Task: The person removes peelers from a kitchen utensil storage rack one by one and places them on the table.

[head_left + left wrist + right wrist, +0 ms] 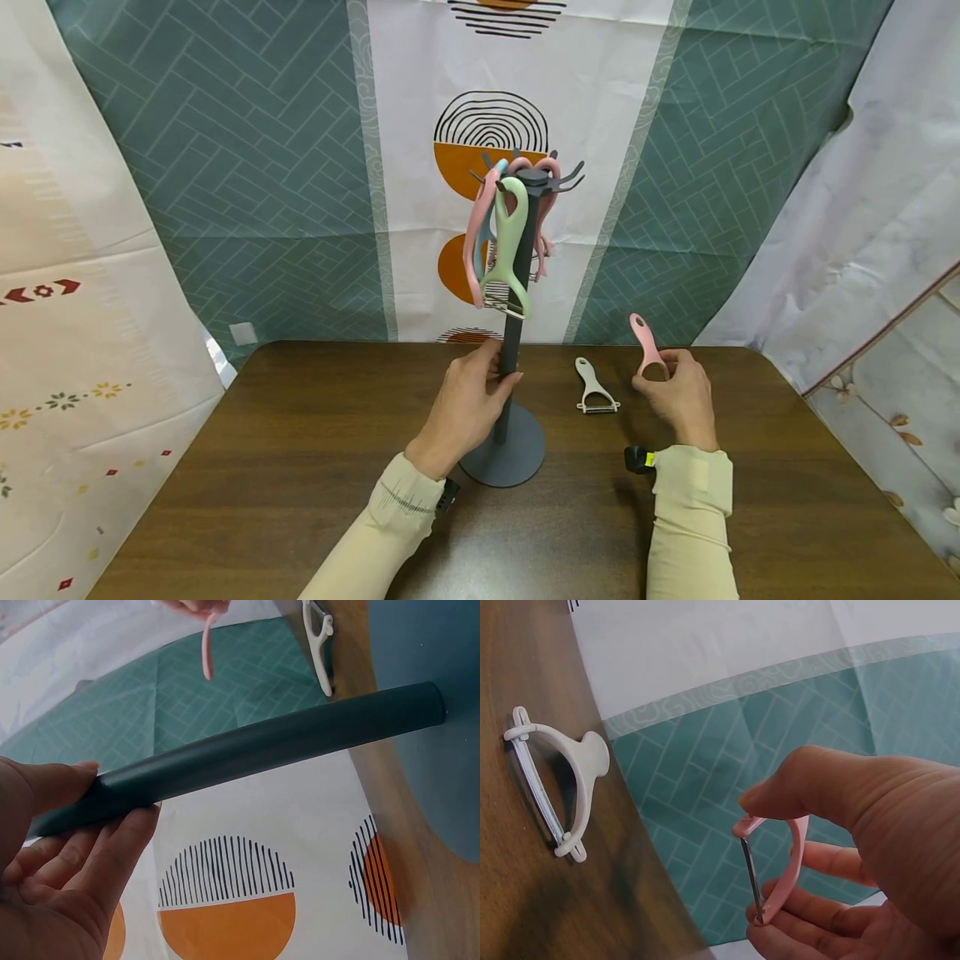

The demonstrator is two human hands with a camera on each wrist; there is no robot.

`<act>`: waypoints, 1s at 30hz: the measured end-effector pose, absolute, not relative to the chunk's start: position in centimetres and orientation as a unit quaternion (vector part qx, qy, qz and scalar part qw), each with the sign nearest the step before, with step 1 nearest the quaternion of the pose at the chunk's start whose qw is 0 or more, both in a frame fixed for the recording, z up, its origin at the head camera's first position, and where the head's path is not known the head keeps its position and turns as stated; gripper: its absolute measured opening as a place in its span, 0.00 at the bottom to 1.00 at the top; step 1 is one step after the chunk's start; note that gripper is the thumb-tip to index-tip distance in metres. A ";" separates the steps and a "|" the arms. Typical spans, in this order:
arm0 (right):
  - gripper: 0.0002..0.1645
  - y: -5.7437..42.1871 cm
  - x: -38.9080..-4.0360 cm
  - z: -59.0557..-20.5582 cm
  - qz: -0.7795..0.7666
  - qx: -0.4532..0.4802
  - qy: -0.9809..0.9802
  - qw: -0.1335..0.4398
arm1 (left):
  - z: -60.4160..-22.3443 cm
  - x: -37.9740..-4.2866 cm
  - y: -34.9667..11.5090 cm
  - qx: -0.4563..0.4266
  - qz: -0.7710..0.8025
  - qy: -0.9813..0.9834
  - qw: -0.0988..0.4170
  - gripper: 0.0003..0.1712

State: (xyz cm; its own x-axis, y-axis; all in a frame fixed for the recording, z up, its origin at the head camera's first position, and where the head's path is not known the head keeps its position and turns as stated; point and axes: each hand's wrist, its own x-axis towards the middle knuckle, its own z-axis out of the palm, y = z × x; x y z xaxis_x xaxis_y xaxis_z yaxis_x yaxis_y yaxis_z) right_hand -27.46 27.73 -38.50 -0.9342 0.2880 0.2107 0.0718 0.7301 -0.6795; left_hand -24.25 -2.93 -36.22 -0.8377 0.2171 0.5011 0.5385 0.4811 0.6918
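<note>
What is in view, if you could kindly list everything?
Table: one, brown, foreground
Stand: one, dark grey, on table
Hanging peelers: at least four; green, pink, light blue; on stand
Loose peeler: one, white, on table
Held peeler: one, pink, in right hand
Back cloth: one, green and white, behind table
Side cloths: two, pale, at sides
Small square: one, white, behind table
Wrist devices: two, black, at wrists
Sleeves: two, cream, on forearms
Left hand: one, gripping stand
Right hand: one, holding pink peeler

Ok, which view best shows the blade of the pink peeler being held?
The right wrist view: the pink peeler is close there, its blade in plain sight. The head view shows its handle, but I can't make out the blade. The left wrist view shows only a thin pink strip, no blade.
</note>
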 end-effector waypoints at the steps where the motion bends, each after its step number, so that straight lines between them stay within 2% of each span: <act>1: 0.34 27.7 -27.5 -38.5 0.353 -0.098 -0.918 0.153 | -36.2 -24.2 -2.9 -0.224 -0.457 -0.843 0.176 0.13; 30: 0.38 27.8 -27.6 -39.2 0.360 -0.105 -0.918 0.127 | -36.3 -24.2 -2.9 -0.228 -0.464 -0.837 0.178 0.13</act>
State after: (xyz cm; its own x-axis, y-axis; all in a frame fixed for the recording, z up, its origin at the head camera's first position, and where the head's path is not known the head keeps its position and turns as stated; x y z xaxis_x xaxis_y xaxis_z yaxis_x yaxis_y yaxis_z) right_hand -27.65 27.79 -39.22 -0.9456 0.2840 0.1584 0.1006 0.7187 -0.6880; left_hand -24.24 -2.95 -36.28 -0.8327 0.2157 0.5100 0.5467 0.4665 0.6954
